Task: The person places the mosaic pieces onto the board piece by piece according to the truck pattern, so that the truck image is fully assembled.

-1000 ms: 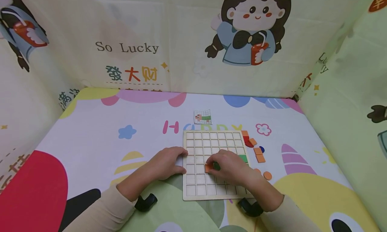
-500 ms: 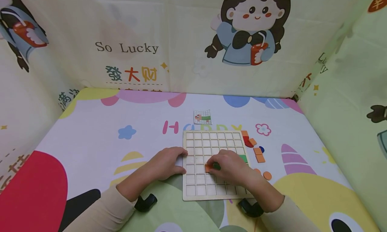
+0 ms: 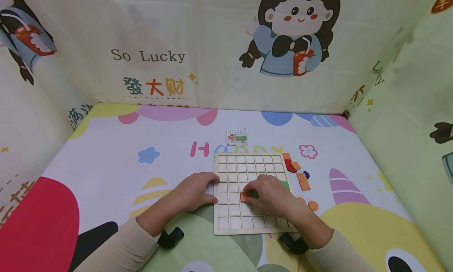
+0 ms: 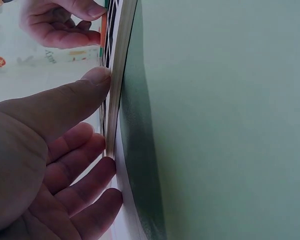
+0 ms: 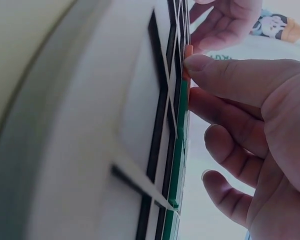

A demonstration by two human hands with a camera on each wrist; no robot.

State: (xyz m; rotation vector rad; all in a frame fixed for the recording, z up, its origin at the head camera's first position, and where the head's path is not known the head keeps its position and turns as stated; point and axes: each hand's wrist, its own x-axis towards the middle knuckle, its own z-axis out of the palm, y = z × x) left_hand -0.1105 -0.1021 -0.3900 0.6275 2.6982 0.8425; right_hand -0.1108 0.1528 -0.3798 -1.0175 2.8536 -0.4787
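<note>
A wooden grid board lies on the patterned tablecloth. My left hand rests at its left edge, thumb and fingers spread along the rim; in the left wrist view the thumb touches the board's side. Over the middle of the grid, my right hand pinches an orange square tile between thumb and index finger. That orange tile sits at or in a cell, beside a row of green tiles partly covered by the hand. Another green tile shows near the right rim.
Orange squares, orange round pieces, a red piece and a dark blue piece lie along the board's right side. A small pattern card with a gridded animal picture lies beyond the board. Printed cloth walls surround the table.
Both hands stay in place. The orange tile and the right fingertips have shifted very slightly to the right.
</note>
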